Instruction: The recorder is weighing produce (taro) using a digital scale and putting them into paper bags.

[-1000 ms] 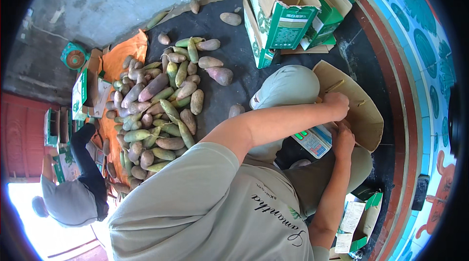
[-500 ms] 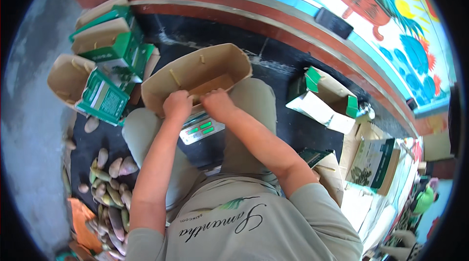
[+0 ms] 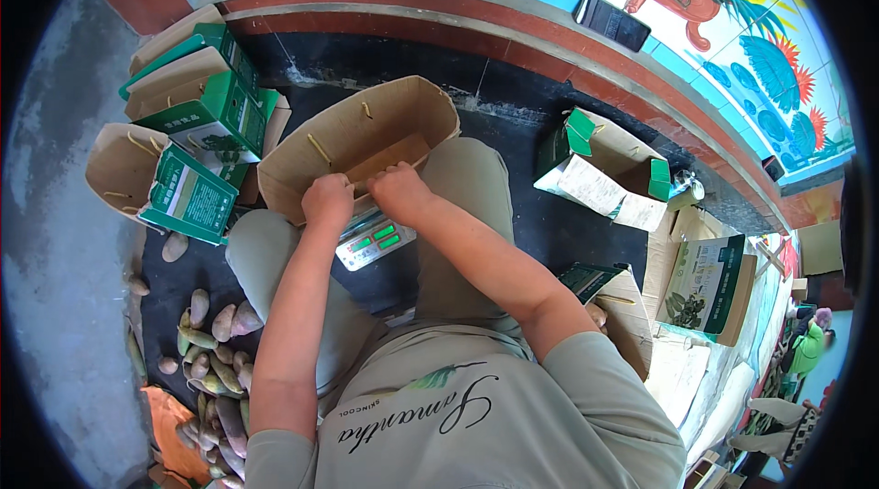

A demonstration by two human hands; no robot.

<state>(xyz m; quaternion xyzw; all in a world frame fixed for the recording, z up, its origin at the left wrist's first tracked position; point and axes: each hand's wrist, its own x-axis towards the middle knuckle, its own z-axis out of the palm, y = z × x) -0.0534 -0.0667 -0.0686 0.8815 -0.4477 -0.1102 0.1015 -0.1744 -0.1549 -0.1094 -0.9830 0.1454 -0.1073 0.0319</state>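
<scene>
Between my knees stands a tall open cardboard box (image 3: 302,155) with plain brown inner walls and short yellowish cord handles. It looks empty apart from its folded bottom flaps. My left hand (image 3: 328,201) is closed on the box's near rim. Just beside it, my right hand (image 3: 399,193) grips the same rim, fingers curled over the edge. Under the hands shows a silver digital scale (image 3: 374,246) with lit green displays; whether the box rests on it is hidden.
Several green cardboard boxes (image 3: 188,187) stand open at the left. Long root vegetables (image 3: 224,361) lie heaped on the dark floor at lower left, next to orange cloth (image 3: 174,425). Another open box (image 3: 609,173) stands at right. A black phone-like object (image 3: 612,24) lies along the wall.
The view has shifted slightly. Both hands stay on the near rim of the box, and the box has barely moved.
</scene>
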